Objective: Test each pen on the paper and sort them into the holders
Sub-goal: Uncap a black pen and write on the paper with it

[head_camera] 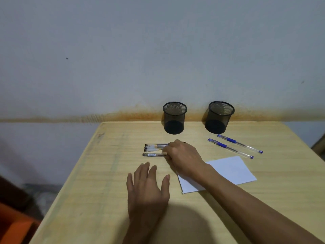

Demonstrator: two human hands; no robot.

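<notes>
Several black-capped clear pens (154, 147) lie side by side on the wooden table (105, 173), left of centre. The nearest one, a labelled black pen (153, 154), lies slightly apart from them. My right hand (182, 157) reaches across the white paper (233, 169). Its curled fingers cover the pens' right ends, and the thumb and fingertips pinch the labelled pen. My left hand (147, 187) rests flat on the table with its fingers spread, holding nothing. Two blue pens (235, 147) lie to the right. Two black mesh holders stand at the back, the left holder (174, 118) and the right holder (219, 118).
The table stands against a grey wall with an orange stain along its foot. The table's left edge runs diagonally, with an orange object (14, 226) and the floor below it. The holders appear to have no pens in them.
</notes>
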